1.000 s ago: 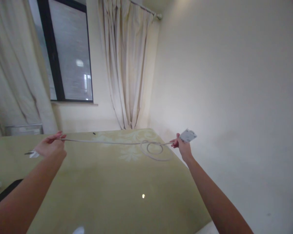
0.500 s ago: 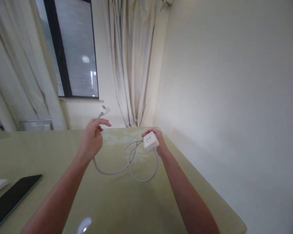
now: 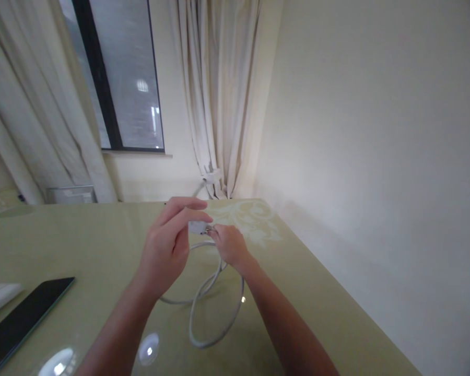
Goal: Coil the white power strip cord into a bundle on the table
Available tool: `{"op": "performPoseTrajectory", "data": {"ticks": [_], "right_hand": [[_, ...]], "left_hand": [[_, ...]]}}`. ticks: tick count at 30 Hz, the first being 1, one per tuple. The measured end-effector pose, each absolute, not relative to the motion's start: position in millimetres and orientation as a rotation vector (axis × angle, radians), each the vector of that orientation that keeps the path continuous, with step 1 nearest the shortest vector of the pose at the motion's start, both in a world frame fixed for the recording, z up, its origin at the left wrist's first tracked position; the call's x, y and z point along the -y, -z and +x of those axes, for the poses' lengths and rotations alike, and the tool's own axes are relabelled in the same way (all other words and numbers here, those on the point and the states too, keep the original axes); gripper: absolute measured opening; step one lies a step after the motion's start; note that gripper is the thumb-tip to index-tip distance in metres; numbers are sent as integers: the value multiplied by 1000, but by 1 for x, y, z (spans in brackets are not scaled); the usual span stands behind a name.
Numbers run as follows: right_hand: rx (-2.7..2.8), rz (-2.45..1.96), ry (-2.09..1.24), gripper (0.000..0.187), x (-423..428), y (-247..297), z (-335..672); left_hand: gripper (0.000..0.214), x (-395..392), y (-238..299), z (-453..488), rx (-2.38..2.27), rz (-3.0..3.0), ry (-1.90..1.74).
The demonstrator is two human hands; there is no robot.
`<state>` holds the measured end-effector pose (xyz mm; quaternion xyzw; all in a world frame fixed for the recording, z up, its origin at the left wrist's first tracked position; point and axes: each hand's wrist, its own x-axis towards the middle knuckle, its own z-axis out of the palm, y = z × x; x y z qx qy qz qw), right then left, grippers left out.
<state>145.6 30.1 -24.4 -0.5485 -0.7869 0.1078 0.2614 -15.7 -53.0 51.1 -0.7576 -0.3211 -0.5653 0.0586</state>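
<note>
A white extension cord is between my hands, above the table. My left hand is curled around part of it, with its fingers over the white socket block. The white plug sticks up beyond those fingers with its prongs upward, and its lead runs down behind them. My right hand pinches the cord where it meets the block's right end. Below both hands the grey-white cable hangs in loose loops. My left palm and fingers hide part of the block and lead.
The pale green glossy table reaches to the wall on the right. At the left lie a black phone or tablet and a white object. Curtains and a window are beyond the far edge.
My hands have come together. The left hand and the plug moved right; the socket block, earlier in my right hand, now sits by my left fingers. The cable loop hangs lower.
</note>
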Motion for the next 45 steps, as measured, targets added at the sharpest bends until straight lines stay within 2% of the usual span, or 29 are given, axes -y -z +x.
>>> {"op": "performPoseTrajectory", "data": {"ticks": [4,7,9,12,15,19,21,26,30,33,36,39,43,45], "right_hand": [[1884,-1016,-921,18,-26,25,138],[1549,-685,-1410,12,-19,18,135],[1391,-558,-1601,17,-15,12,135],[1214,-471,-1712,28,-12,5,133],[1069,-478,-1620,41,-13,2,132],[1092,-563,-1426,45,-14,-2,137],[1141,-597,-1365,46,-14,-5,141],[1119,-587,-1297,57,-14,-8,147],[1098,-560,-1338,63,-18,-7,148],[1112,-625,-1366,66,-21,-4,150],[1158,-772,-1319,68,-22,-1,152],[1264,-1027,-1066,65,-20,0,155],[1415,-1241,-484,42,-13,-6,159],[1513,-1252,-382,35,-9,-9,159]], "left_hand": [[41,39,-34,-2,1001,-2454,1609],[49,28,-21,2,1072,-2494,1397],[60,24,-15,2,1076,-2451,1238],[74,23,-13,1,987,-2423,1116],[70,27,-16,5,931,-2459,1204],[30,27,-16,6,961,-2215,1596],[21,22,-12,3,1066,-2029,1722],[23,6,2,-6,1528,-2041,1827],[49,5,4,-3,1754,-2409,1819],[42,10,1,6,1663,-2642,2104],[39,15,-5,17,1586,-2560,2499],[32,20,-9,25,1562,-2366,2638],[29,25,-14,25,1542,-2223,2616],[29,27,-16,24,1547,-2210,2580]]}}
